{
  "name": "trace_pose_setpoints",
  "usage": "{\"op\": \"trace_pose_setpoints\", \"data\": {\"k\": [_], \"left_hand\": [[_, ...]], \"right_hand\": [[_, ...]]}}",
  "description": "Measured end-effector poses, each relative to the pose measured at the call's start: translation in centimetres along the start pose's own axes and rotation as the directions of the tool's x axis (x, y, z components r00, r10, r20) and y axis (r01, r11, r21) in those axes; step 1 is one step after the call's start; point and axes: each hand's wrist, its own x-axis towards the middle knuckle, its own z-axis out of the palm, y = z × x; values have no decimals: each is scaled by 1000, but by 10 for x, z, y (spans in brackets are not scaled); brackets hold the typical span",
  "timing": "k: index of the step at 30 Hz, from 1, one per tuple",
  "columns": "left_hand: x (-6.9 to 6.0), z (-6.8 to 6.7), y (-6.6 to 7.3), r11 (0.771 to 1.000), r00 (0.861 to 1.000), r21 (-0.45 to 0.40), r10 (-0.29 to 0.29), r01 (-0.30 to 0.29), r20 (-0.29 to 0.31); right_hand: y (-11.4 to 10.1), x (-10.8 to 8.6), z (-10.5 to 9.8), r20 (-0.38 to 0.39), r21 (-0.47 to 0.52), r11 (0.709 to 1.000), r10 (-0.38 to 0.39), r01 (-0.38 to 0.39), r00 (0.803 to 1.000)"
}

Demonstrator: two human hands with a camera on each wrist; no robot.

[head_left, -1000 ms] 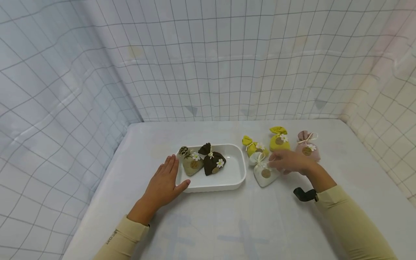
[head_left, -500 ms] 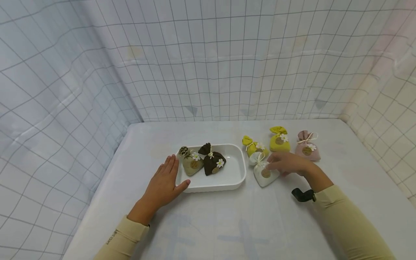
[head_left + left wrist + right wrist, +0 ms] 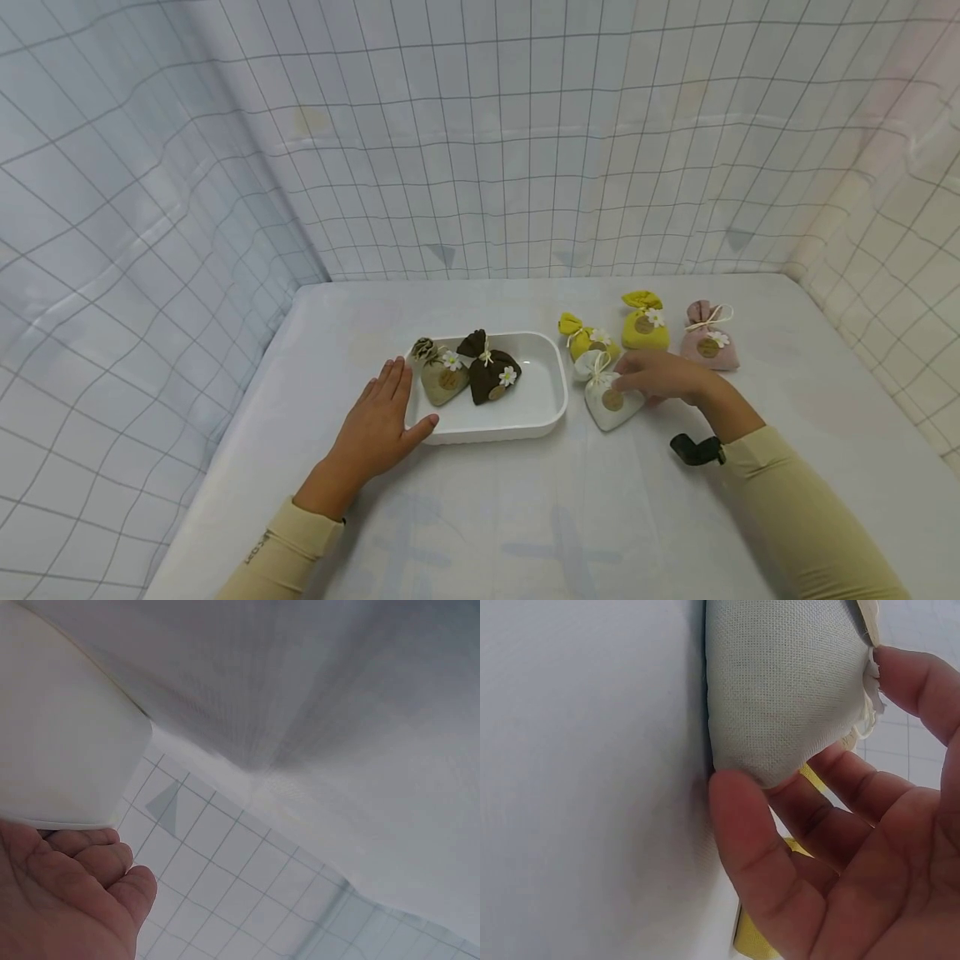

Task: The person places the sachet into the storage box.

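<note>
My left hand rests against the left side of a white tray, fingers straight and thumb along its front rim. In the left wrist view, its fingers touch the tray's outer wall. Inside the tray lie an olive sachet and a dark brown sachet, each with a small white flower. My right hand holds the edge of a white sachet on the table, right of the tray. The right wrist view shows fingers and thumb around the sachet's woven cloth.
Behind the white sachet lie two yellow sachets, the nearer one close to it and the other farther back. A pink sachet lies to the right. Grid-patterned curtain encloses the table's back and sides.
My right hand has come down slightly and its fingers have closed on the white sachet's edge. The left hand and the tray have stayed put.
</note>
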Motion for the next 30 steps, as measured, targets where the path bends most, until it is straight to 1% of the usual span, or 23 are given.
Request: {"op": "trace_pose_setpoints", "data": {"k": [8,18,30], "left_hand": [[0,1,-1,1000,1000,-2,0,0,6],[-1,1,-1,1000,1000,-4,6,-6,-1],[-1,2,-2,1000,1000,-4,-1,1,9]], "right_hand": [[2,2,-1,-5,3,1000,-16,16,1000],[4,3,0,-12,9,1000,-20,21,1000],[7,5,1,-16,22,1000,-21,22,1000]]}}
